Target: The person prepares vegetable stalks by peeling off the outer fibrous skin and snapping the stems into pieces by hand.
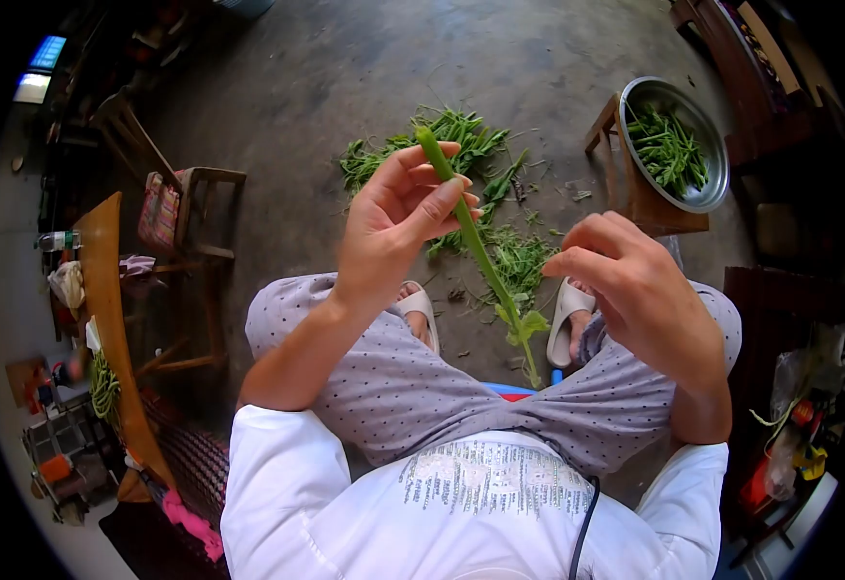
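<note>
My left hand (408,208) is closed, pinching a long green vegetable stem (476,242) between thumb and fingers. The stem slants down to the right, thick at its top end, with small leaves and a thin tip low down. To the right of the stem is my right hand (640,295), its fingers curled in. Its fingertips are close to the stem but apart from it, and whatever they may hold is hidden. Beyond my hands, a pile of leafy green trimmings (461,130) lies on the floor, with more loose trimmings (514,261) between my feet.
A metal basin (715,184) of cut green stems (669,150) rests on a wooden stool (659,217) at the right. On the left stand a wooden chair (176,193) and a wooden table (103,261). Dark furniture (771,126) lines the right side.
</note>
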`<action>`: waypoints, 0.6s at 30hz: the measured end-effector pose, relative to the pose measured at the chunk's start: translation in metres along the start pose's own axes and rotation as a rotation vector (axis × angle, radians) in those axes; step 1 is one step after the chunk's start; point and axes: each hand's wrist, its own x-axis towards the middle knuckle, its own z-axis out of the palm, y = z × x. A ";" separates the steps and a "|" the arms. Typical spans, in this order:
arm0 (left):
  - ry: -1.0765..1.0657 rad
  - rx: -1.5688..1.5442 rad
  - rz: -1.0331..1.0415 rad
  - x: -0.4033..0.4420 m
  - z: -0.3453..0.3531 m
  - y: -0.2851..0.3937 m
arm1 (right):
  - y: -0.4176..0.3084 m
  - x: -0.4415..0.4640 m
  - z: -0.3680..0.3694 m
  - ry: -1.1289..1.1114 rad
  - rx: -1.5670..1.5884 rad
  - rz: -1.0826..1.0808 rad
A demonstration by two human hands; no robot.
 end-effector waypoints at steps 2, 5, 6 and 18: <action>-0.038 0.016 0.010 -0.003 0.003 -0.003 | -0.001 0.004 0.000 0.061 0.016 0.017; -0.106 0.217 0.137 -0.006 0.003 -0.011 | -0.004 0.008 0.002 0.071 0.163 0.122; -0.091 0.289 0.162 -0.008 0.007 -0.009 | -0.005 0.011 0.007 0.191 0.250 0.129; -0.055 0.599 0.526 -0.014 0.016 -0.019 | -0.013 0.027 0.026 0.525 0.527 0.180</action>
